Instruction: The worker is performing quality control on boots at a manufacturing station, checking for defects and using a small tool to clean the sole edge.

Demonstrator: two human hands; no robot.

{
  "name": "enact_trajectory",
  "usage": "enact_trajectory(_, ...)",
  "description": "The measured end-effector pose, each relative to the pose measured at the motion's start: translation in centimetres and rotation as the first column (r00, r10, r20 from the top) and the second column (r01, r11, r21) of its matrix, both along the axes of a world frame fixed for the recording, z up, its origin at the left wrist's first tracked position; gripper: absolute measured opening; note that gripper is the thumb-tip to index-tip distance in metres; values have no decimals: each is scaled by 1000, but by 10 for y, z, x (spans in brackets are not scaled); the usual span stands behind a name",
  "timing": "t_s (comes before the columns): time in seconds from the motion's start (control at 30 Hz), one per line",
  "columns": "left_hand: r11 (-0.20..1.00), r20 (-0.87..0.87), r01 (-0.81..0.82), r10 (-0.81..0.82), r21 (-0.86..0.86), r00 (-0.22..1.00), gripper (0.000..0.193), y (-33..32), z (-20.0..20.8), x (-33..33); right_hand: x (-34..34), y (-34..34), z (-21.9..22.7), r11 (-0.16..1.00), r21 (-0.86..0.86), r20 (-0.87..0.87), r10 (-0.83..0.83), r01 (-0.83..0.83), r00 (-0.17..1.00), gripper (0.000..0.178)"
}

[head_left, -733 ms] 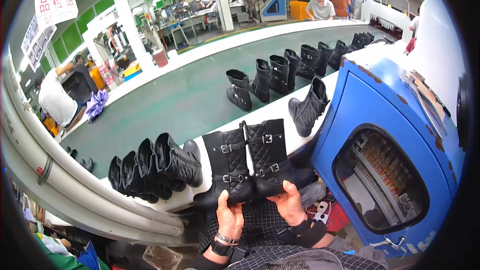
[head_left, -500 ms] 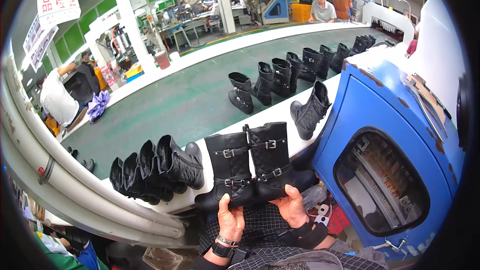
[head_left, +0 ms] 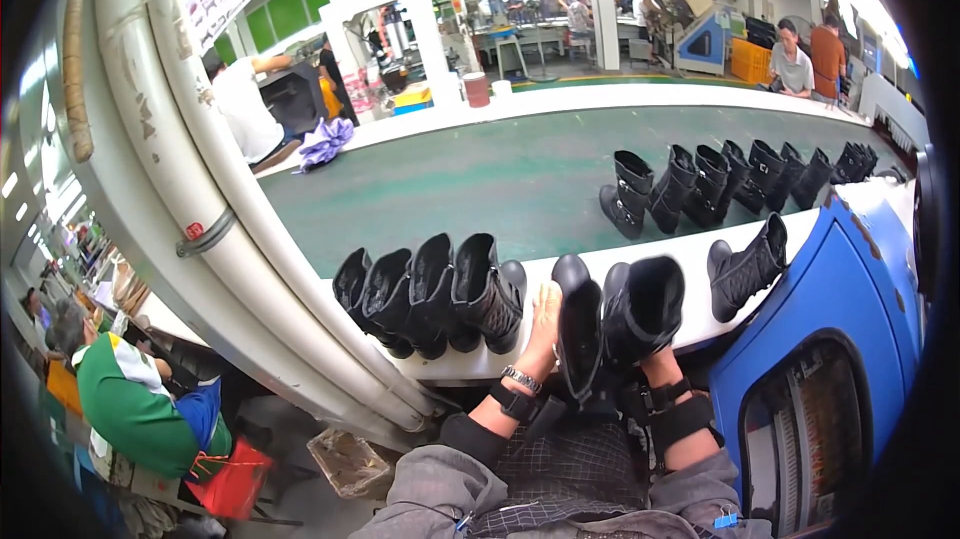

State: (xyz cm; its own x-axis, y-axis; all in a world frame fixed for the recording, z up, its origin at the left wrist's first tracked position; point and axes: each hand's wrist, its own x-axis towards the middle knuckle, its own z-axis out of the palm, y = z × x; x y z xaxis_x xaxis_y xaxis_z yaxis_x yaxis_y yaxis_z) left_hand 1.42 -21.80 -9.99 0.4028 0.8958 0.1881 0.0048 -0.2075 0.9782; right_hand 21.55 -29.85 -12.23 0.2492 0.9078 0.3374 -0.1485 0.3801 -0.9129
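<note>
Two black ankle-high boots are in front of me at the white ledge, toes pointing away and open tops facing up toward me. My left hand [head_left: 543, 324] lies along the left side of the left boot [head_left: 579, 334], gripping it. My right hand [head_left: 660, 367] is at the near side of the right boot [head_left: 645, 304], its fingers mostly hidden behind the shaft. Left of my hands stands a row of several black boots [head_left: 432, 294]. A single quilted black boot [head_left: 748, 269] leans on the ledge to the right.
Beyond the white ledge [head_left: 455, 367] runs a green conveyor belt [head_left: 480, 179] carrying several black boots [head_left: 710, 184]. A blue machine cabinet [head_left: 800, 329] stands close on my right. Thick white pipes [head_left: 235, 239] rise on my left. A person in green [head_left: 135, 399] sits at lower left.
The two boots have gone from being held with their buckled sides facing me to standing with their openings up, nearer the ledge. My hands have moved up with them. My view has swung left.
</note>
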Motion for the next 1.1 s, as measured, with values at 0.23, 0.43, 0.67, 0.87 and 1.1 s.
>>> enact_trajectory(0.23, 997, 86, 18, -25, 79, 996, 48, -5, -26, -4, -46, 6, 11, 969, -69, -71, -240, 235, 968, 45)
enact_trajectory(0.43, 964, 46, -44, 33, 261, 998, 48, -10, -18, -10, -119, -73, 47, 873, 229, 196, -474, 430, 858, 89)
enact_trajectory(0.67, 985, 220, -37, -1, 171, 976, 46, -14, -18, -13, -136, -9, 124, 684, 410, 645, -685, 603, 338, 114)
enact_trajectory(0.87, 992, 296, 113, -122, 47, 947, 52, -14, -9, -16, -98, 49, 167, 820, 299, 651, -549, 488, 524, 77)
enact_trajectory(1.1, 966, 423, 238, -173, -105, 889, 42, -7, -20, -11, -34, 155, 229, 927, 154, 844, -304, 343, 442, 44)
